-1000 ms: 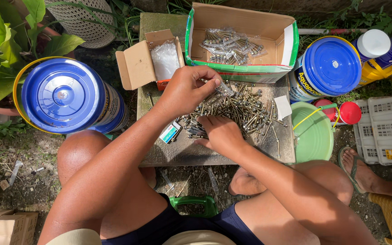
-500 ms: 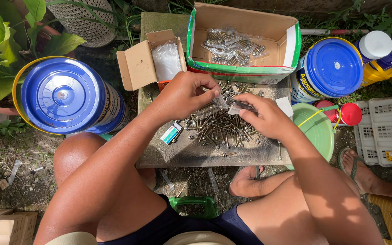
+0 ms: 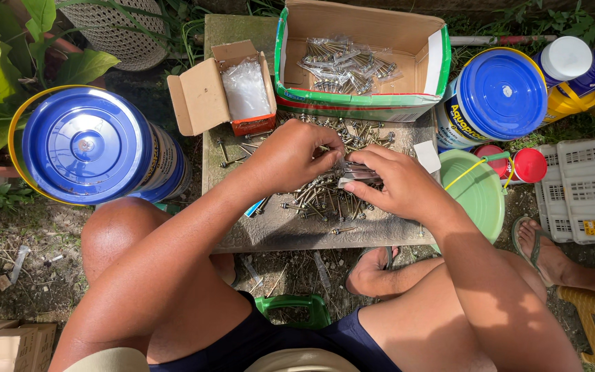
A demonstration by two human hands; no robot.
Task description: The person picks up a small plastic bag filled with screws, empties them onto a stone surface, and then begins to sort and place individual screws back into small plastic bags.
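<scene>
The left hand point(image 3: 294, 155) and the right hand point(image 3: 397, 184) meet over the middle of the counter point(image 3: 242, 234), a worn concrete slab. Both grips are narrow, fingertips pinched together on a small bundle of screws point(image 3: 356, 170) that lies between the two hands; the right thumb presses on it from below and the left fingers close on its near end. Whether a clear bag wraps the bundle cannot be told.

Under and around the hands, loose screws point(image 3: 318, 200) lie scattered across the slab, touching one another in a heap, with a few strays near the front edge.

Just beyond the hands stands a large open cardboard box point(image 3: 428, 62) with green trim, holding clear packets of screws point(image 3: 346, 65). To its left a small open carton point(image 3: 201, 103) holds a clear plastic bag.

A blue-lidded bucket point(image 3: 87, 145) stands beside the left knee; a second blue-lidded bucket point(image 3: 504, 93) stands to the right, near a green pail point(image 3: 483, 200) and a white crate point(image 3: 587, 186).
</scene>
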